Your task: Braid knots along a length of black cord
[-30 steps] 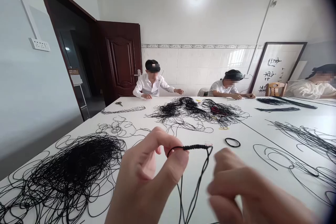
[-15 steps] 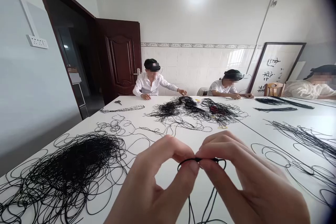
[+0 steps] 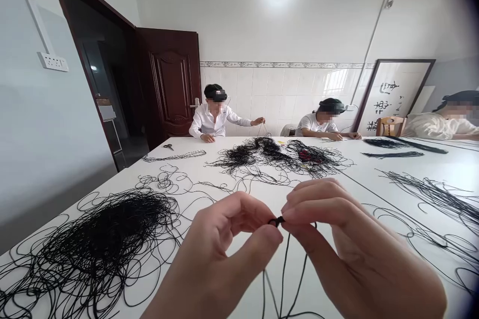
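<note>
My left hand (image 3: 220,254) and my right hand (image 3: 352,244) meet fingertip to fingertip above the white table (image 3: 337,184). Both pinch a black braided cord (image 3: 277,221) between thumb and forefinger. Only a small knot-like bit of it shows between the fingertips. Its loose strands (image 3: 288,269) hang down toward the table's near edge. Both hands are closed on the cord.
A big tangle of black cord (image 3: 101,239) lies at my left. Another heap (image 3: 277,157) sits mid-table, more bundles (image 3: 430,194) at right. Small scissors (image 3: 169,146) lie at far left. Three other people (image 3: 215,114) sit along the far side. A dark door (image 3: 172,84) stands open behind.
My right hand came up to meet the left and took hold of the cord. The visible braided stretch has shrunk to a small bit between the fingertips.
</note>
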Available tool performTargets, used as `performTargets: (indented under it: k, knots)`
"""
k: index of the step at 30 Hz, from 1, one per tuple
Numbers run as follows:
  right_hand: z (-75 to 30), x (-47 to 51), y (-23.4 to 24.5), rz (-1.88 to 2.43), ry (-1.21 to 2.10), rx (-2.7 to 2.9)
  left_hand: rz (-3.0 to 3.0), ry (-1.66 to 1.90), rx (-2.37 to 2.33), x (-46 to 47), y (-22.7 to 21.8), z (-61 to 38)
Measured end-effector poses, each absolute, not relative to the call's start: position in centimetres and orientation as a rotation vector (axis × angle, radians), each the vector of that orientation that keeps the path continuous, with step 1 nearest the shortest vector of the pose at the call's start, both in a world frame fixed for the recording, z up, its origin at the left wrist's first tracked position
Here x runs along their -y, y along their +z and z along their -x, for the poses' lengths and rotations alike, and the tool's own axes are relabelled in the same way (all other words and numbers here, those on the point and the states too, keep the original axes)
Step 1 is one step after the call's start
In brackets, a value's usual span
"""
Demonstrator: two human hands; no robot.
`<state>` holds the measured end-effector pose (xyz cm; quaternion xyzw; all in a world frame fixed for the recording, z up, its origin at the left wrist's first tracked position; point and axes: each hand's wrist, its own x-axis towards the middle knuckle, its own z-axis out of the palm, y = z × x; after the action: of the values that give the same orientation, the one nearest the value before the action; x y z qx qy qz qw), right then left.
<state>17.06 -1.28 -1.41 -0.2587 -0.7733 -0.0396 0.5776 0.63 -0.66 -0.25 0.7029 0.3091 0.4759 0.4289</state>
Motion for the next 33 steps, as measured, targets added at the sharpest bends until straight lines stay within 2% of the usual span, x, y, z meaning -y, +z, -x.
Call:
performTargets:
  k: [16,22,27,33]
  knots:
    - [-17.3,1.5,-2.0,0.622,-0.068,1.807,-1.523,1.116,-0.698,0.9,-0.4,-0.8]
    - [-17.1,1.9,-1.9,0.694,-0.138,1.819,-1.859,1.345,-0.862,1.4,-0.5,-0.9]
    - [-16.5,2.2,-1.6,0.684,-0.037,1.777,-2.104,1.542,-0.792,1.7,-0.8,-1.0]
    - [-16.5,2.1,-1.6,0.656,-0.030,1.741,-1.918,1.504,-0.819,1.7,-0.7,-1.3]
